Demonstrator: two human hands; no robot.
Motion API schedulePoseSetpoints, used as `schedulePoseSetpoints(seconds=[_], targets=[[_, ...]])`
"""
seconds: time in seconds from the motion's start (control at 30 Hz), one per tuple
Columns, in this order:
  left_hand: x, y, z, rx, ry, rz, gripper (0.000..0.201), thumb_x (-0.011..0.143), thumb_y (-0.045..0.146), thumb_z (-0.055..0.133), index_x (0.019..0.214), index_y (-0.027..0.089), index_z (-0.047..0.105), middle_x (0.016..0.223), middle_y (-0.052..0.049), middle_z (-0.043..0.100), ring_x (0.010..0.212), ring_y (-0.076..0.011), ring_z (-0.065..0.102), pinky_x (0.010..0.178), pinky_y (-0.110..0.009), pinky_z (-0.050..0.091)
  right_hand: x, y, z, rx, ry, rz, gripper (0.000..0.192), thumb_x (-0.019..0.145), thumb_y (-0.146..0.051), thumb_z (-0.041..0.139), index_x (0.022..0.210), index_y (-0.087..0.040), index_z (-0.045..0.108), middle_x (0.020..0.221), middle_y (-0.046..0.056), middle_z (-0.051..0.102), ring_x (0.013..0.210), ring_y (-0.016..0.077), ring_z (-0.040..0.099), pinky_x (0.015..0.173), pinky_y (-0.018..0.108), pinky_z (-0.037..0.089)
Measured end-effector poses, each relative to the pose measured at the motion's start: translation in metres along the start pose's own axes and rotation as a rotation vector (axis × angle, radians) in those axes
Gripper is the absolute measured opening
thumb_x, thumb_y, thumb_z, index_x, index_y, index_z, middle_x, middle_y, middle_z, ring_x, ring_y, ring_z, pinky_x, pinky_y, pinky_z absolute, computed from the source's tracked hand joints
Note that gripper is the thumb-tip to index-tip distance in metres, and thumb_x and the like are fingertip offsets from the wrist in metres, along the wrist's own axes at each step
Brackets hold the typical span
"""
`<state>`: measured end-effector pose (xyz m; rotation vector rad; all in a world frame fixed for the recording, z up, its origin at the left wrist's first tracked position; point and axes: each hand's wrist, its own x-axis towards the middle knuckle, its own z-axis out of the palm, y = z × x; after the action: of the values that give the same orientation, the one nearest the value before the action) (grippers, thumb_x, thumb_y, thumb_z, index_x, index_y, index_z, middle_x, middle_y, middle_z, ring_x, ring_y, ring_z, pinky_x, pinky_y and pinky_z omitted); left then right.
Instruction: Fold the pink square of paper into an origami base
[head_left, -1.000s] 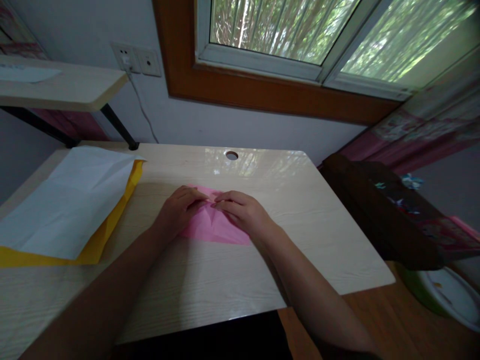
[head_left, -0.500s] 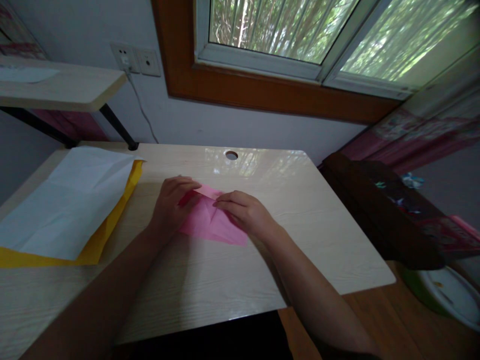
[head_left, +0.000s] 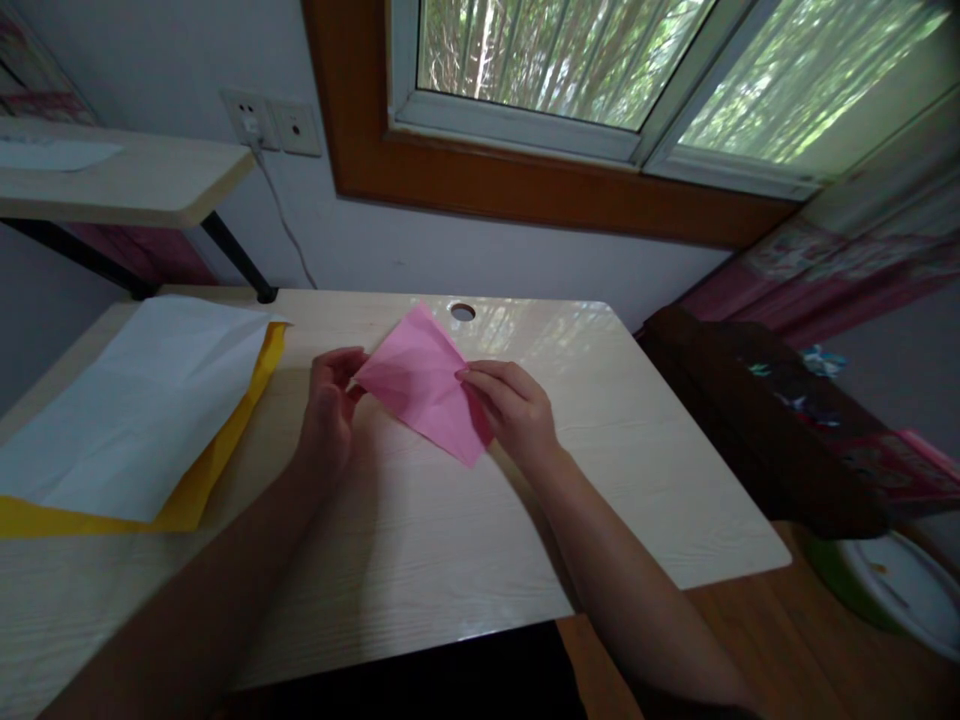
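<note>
A creased square of pink paper is turned with one corner towards the back of the desk. My right hand pinches its right side between thumb and fingers. At the left corner is my left hand, its fingers curved and parted from the thumb around the paper's tip; whether they touch it is hard to make out. The paper's lower right edge is partly behind my right fingers.
On the desk's left lie a large white sheet and a yellow sheet beneath it. A raised shelf stands behind them. A round cable hole is near the desk's back edge. Dark wooden furniture stands at the right.
The pink paper, lying under both hands before, has been turned and opened to a diamond shape. My left hand has drawn back to its left corner, while my right hand keeps its hold.
</note>
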<state>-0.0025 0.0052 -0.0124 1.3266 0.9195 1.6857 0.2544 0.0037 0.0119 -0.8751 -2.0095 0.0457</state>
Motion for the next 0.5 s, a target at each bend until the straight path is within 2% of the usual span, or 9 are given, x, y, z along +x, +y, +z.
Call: schedulePoseSetpoints(seconds=[0.1,0.17,0.2,0.33,0.5], targets=[[-0.008,0.004,0.010,0.098,-0.259,-0.176,0.060,0.081,0.065,0.072,0.121,0.021,0.059,0.119,-0.012,0.069,0.106,-0.0267,0.068,0.090,-0.039,0.057,0.000,-0.003,0.002,-0.019,0.022,0.001,0.034,0.099,-0.015,0.059,0.129,-0.029,0.068,0.121,0.009,0.072,0.109,0.0220,0.069,0.093,0.041,0.061],[-0.012,0.008,0.016,0.145,-0.388,-0.282,0.051,0.080,0.054,0.077,0.115,0.019,0.063,0.111,-0.010,0.073,0.101,-0.0267,0.070,0.088,-0.039,0.057,0.000,-0.005,0.003,-0.030,0.040,-0.007,0.034,0.099,-0.014,0.059,0.129,-0.028,0.069,0.120,0.009,0.073,0.108,0.0213,0.069,0.093,0.040,0.061],[-0.013,0.009,0.019,0.163,-0.416,-0.320,0.047,0.080,0.050,0.078,0.112,0.018,0.065,0.109,-0.010,0.074,0.099,-0.0267,0.070,0.087,-0.039,0.057,0.000,-0.006,0.004,-0.035,0.049,-0.009,0.034,0.099,-0.014,0.060,0.128,-0.027,0.069,0.120,0.009,0.073,0.108,0.0209,0.070,0.093,0.039,0.061],[-0.014,0.011,0.022,0.195,-0.348,-0.406,0.037,0.079,0.044,0.077,0.102,0.016,0.069,0.100,-0.007,0.076,0.092,-0.0251,0.070,0.084,-0.037,0.056,0.001,-0.007,0.006,-0.046,0.064,-0.011,0.033,0.099,-0.015,0.059,0.129,-0.027,0.069,0.120,0.009,0.073,0.108,0.0206,0.070,0.093,0.039,0.062],[-0.012,0.014,0.020,0.229,-0.328,-0.455,0.033,0.076,0.045,0.079,0.091,0.017,0.071,0.090,-0.005,0.076,0.084,-0.0240,0.069,0.078,-0.036,0.055,0.002,-0.005,0.007,-0.042,0.085,-0.002,0.034,0.099,-0.015,0.060,0.129,-0.028,0.069,0.119,0.009,0.073,0.108,0.0212,0.070,0.093,0.041,0.063]])
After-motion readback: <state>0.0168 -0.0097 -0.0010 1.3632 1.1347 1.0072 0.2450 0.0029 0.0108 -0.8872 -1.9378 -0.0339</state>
